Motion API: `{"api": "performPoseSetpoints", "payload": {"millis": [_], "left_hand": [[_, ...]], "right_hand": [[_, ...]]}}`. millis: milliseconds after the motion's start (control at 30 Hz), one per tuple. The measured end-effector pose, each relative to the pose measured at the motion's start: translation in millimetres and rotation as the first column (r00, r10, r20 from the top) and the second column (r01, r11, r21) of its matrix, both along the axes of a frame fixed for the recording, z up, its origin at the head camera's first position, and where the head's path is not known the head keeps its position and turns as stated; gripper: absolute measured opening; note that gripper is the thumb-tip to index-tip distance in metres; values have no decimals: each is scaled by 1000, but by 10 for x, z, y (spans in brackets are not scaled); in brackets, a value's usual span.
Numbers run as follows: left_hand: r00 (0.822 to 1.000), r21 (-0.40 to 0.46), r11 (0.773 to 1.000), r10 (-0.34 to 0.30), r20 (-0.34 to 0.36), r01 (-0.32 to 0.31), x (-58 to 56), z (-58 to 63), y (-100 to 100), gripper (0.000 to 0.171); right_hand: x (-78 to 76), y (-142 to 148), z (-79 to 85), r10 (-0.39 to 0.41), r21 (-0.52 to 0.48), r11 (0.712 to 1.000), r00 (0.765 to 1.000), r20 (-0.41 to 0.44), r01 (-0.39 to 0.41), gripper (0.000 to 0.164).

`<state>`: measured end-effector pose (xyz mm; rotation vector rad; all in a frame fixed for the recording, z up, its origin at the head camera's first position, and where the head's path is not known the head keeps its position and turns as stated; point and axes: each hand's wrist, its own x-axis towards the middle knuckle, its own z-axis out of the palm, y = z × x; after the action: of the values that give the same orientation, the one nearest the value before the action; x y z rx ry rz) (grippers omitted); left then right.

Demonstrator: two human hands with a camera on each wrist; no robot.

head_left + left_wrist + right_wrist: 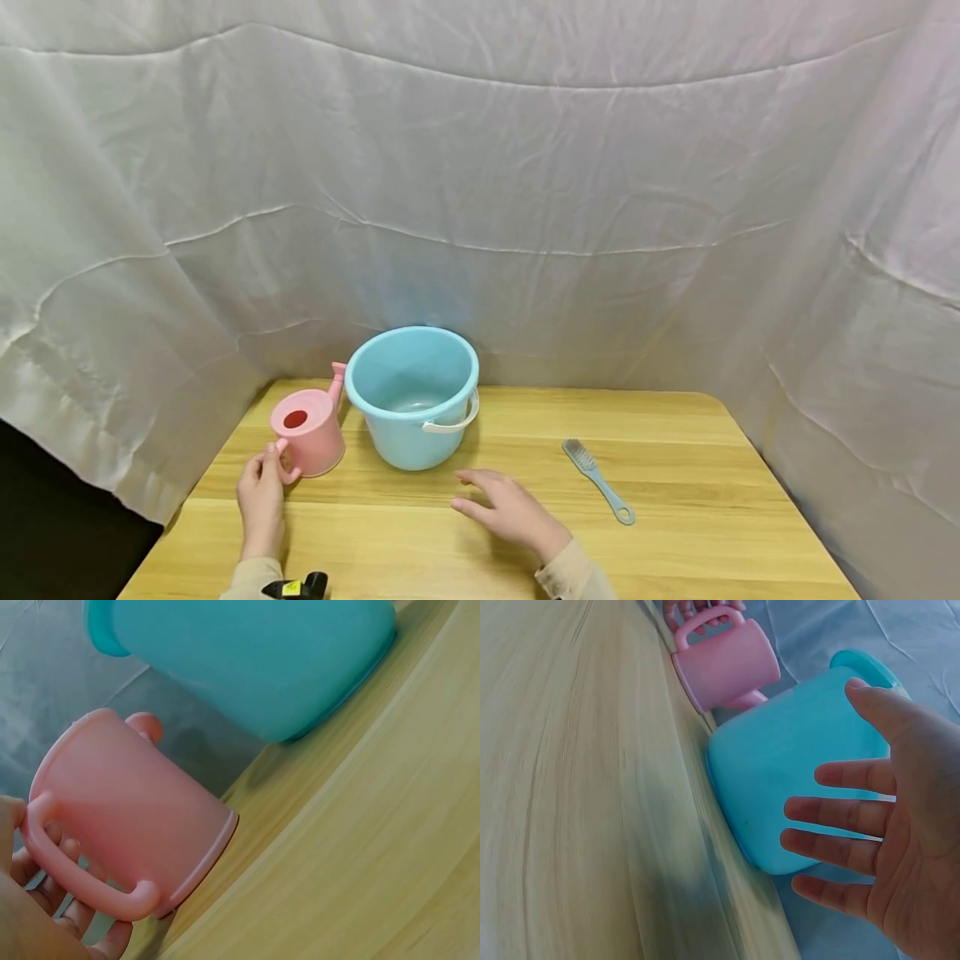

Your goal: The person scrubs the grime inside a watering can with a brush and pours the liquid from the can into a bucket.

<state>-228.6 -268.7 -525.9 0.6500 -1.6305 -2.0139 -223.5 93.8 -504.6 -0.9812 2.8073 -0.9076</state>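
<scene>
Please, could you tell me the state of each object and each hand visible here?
Pink watering can: upright, top hole open.
Light blue bucket: upright, lidless, nothing visible inside.
White bucket handle: lowered against the side.
Brush: lying on the wooden table, bristle end farther away.
Left hand: holding the can's handle.
Right hand: fingers spread, holding nothing.

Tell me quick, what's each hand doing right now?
Left hand: closed, holding the pink watering can by its handle.
Right hand: open, holding nothing.
</scene>
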Motion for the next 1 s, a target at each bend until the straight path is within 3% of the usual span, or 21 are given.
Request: {"api": "performPoseSetpoints", "payload": {"millis": [433,767,1000], "left_hand": [[1000,10,1000,-2,-1,2,31,0,-17,44],[1000,-7,1000,23,14,-23,98,-23,-109,31],[998,12,998,62,17,-62,172,-14,-174,30]], "right_hand": [[-18,-273,32,73,17,997,997,-14,-73,55],[-67,-569,102,116,-28,993,993,21,-116,57],[-80,-792,94,150,8,989,989,5,-150,62]]}}
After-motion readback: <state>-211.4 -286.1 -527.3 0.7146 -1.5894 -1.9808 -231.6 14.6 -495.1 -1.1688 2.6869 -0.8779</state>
